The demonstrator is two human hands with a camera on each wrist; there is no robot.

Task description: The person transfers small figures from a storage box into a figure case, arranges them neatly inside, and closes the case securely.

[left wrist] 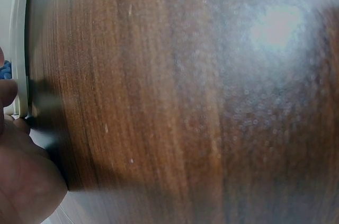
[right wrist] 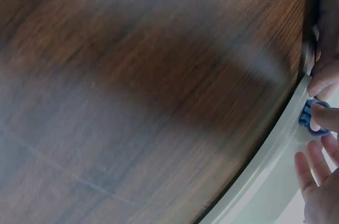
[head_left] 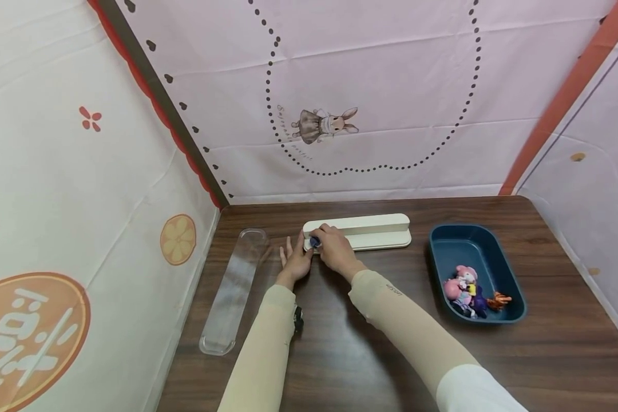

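Note:
A white two-step display base [head_left: 371,239] lies lengthwise near the back of the table. My right hand [head_left: 336,250] pinches a small dark blue figurine [head_left: 315,242] at the left end of the base's lower step. In the right wrist view the blue piece [right wrist: 313,118] shows between thumb and finger, with the other fingers spread over the base. My left hand [head_left: 297,264] touches the base's left end, thumb at the front corner and fingers spread. Most of the figurine is hidden by the fingers.
To the left lies a long clear plastic cover [head_left: 233,294]. A dark blue tray [head_left: 471,232] on the right holds several small figures, including pink ones [head_left: 463,283] and an orange one [head_left: 498,300]. Printed cloth walls [head_left: 391,86] border the table.

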